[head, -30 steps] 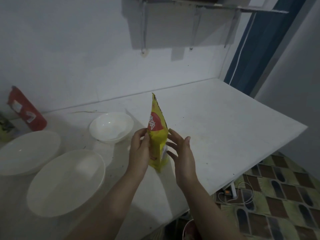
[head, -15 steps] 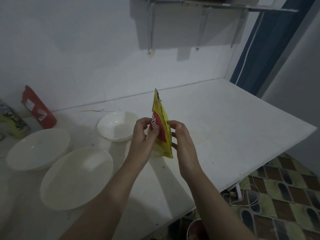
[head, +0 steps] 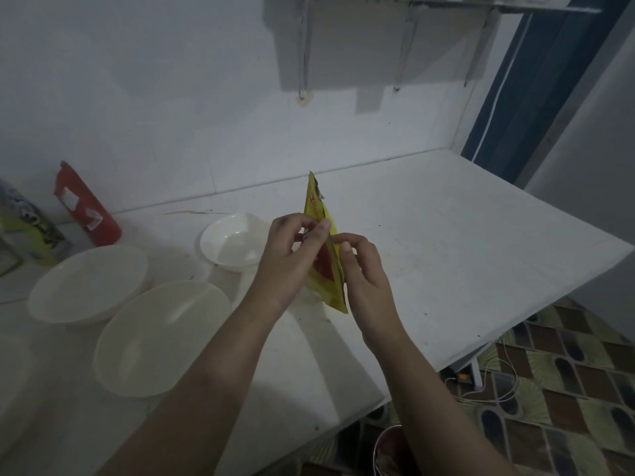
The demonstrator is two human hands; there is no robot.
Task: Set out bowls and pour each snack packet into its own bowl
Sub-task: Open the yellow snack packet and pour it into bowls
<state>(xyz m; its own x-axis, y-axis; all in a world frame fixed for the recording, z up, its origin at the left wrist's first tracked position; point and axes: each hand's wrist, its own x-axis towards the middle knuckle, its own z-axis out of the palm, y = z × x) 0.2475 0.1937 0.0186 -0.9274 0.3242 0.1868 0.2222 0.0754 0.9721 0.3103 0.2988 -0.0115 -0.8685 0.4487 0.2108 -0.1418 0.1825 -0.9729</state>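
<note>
A yellow snack packet [head: 318,204] with a red logo is held upright above the white table [head: 446,242]. My left hand [head: 288,259] pinches its left face and my right hand [head: 364,273] pinches its right edge, fingertips meeting near the middle. Three white bowls stand to the left: a small one [head: 228,245] just behind my left hand, a large one [head: 161,338] near the front, and another large one [head: 87,283] further left. All three look empty.
A red packet [head: 86,204] leans on the back wall at the left, with a green and white packet [head: 31,231] beside it. A shelf [head: 446,5] hangs above. The table's right edge drops to a patterned floor [head: 567,389] with cables.
Both hands have slid up the packet and closed on it, lifting it slightly. The view has shifted so the bowls sit further right in the frame.
</note>
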